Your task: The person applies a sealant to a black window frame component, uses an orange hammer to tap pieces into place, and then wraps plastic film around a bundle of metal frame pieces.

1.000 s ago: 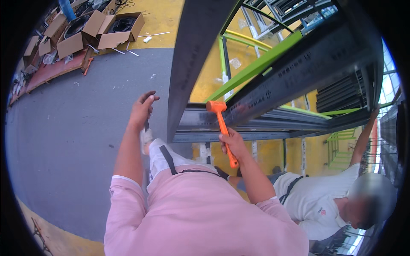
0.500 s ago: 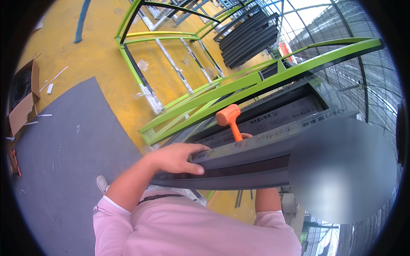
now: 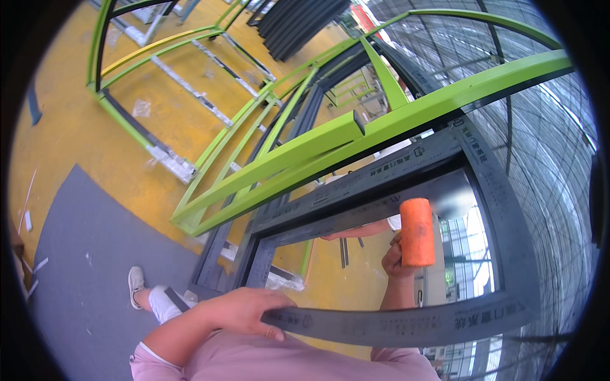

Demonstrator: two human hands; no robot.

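A dark grey window or door frame (image 3: 387,325) with printed film lies tilted in front of me. My left hand (image 3: 248,311) is closed over the left end of its near bar, thumb on the near side and fingers over the top. My right arm passes beneath that bar. Inside the frame's opening, my right hand (image 3: 395,257) grips an orange mallet (image 3: 417,232), its head raised and handle mostly hidden. The mallet touches no part of the frame that I can see.
Beyond the frame runs a long lime-green metal rack (image 3: 305,168). Part of another person's arm (image 3: 362,230) shows through the opening. Dark profiles (image 3: 302,25) are stacked at the back. A grey mat (image 3: 108,254) covers yellow floor at left; dark netting (image 3: 546,146) hangs at right.
The frame has tipped so its opening now shows. The mallet has come up and right, in my right hand. My left hand stays on the near bar, lower in view. The view has shifted.
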